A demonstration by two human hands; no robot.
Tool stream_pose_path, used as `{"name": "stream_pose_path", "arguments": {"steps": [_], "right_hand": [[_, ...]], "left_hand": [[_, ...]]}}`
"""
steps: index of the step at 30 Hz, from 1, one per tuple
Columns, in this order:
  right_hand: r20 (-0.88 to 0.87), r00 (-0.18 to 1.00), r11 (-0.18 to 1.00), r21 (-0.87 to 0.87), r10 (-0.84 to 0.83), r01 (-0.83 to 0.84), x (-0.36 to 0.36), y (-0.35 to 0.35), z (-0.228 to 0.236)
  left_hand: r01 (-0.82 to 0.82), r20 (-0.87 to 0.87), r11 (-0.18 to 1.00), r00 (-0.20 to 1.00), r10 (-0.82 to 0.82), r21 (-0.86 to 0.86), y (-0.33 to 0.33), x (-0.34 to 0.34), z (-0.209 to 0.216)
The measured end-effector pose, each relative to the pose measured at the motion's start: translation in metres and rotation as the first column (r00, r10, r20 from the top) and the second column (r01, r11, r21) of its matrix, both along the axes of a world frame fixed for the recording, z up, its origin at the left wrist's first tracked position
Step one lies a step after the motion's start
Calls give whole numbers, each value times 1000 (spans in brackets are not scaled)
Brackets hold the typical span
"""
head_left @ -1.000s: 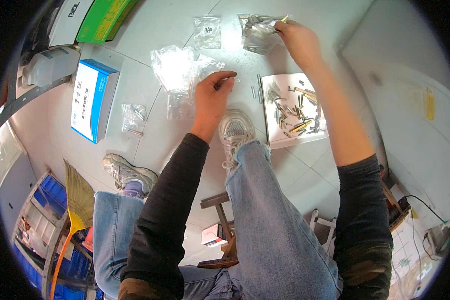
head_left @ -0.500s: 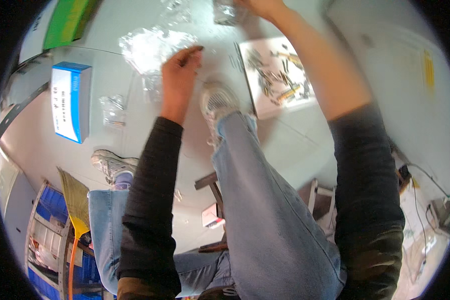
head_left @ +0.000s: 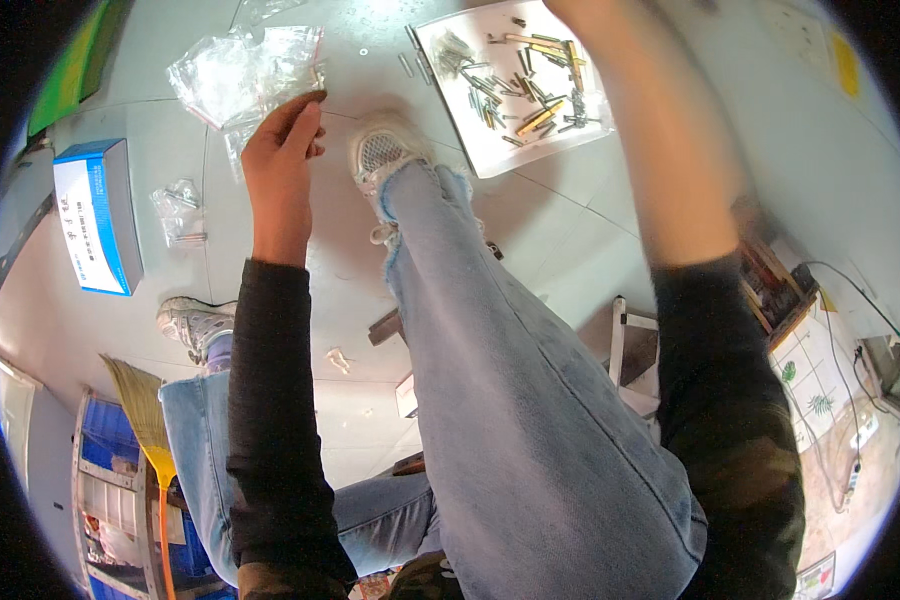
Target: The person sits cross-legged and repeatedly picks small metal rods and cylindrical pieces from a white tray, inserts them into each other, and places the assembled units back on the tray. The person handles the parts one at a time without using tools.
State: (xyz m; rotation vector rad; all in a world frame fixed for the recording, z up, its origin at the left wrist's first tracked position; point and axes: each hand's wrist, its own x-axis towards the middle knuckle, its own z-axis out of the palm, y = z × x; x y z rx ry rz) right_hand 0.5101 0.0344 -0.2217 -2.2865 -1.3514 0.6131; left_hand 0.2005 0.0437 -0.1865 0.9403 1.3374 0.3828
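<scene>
My left hand [head_left: 282, 150] is closed, its thumb and forefinger pressed together beside some clear plastic bags [head_left: 225, 80]. What its fingertips pinch, if anything, is too small to make out. At the top edge my right hand [head_left: 576, 8] is mostly cut off, near the far right side of a white tray [head_left: 490, 160]. Its fingers are out of sight. Several dark metal pins [head_left: 485, 100] and brass-coloured pieces [head_left: 542, 117] lie scattered in the tray. A few loose pins [head_left: 417, 58] rest on the grey surface along its left side.
A blue and white box [head_left: 97, 217] stands at left, with a small clear bag of parts [head_left: 178, 212] beside it. My shoe [head_left: 385, 152] is between my left hand and the tray. A broom [head_left: 142, 410] and a shelf rack [head_left: 110, 480] are at lower left.
The view has shifted, so the tray and bags sit higher and further left. My right hand has gone from beside a small bag to the tray's far side. My left hand stays closed.
</scene>
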Motion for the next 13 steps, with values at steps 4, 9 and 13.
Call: {"name": "stream_pose_path", "arguments": {"steps": [4,9,13], "right_hand": [[49,943,861,-394,-329,321,-20,-154,-14],[81,836,753,-394,-542,527,-58,-218,-29],[82,795,674,-483,-601,559,-69,-204,-32]], "left_hand": [[-68,91,985,992,83,-158,-28,-12,9],[-136,108,936,978,179,-324,-61,-10,24],[-168,166,914,956,243,-369,-71,-5,33]]}}
